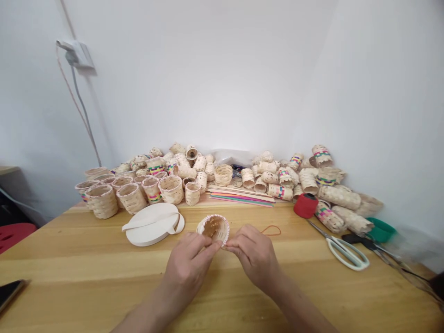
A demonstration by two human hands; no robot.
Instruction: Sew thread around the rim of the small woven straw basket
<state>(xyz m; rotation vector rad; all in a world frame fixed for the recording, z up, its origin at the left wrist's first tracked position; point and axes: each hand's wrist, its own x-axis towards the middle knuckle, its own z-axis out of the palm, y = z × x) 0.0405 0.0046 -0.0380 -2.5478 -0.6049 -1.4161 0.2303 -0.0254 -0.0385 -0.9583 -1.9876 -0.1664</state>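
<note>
A small woven bamboo basket with a pink-and-white stitched rim is tilted with its mouth toward me, above the wooden table. My left hand grips it, thumb and fingers closed on the near rim. My right hand is closed in a pinch right at the rim's lower right; whatever sits between its fingertips is too small to make out. Just behind that hand a loop of orange-red thread lies on the table. A flat roll of cream-white tape lies to the left of the basket.
Rimmed baskets stand at the back left. More woven pieces are heaped along the wall, with coloured strips before them. To the right are a red thread spool, scissors and a green bowl. A phone lies at the left edge.
</note>
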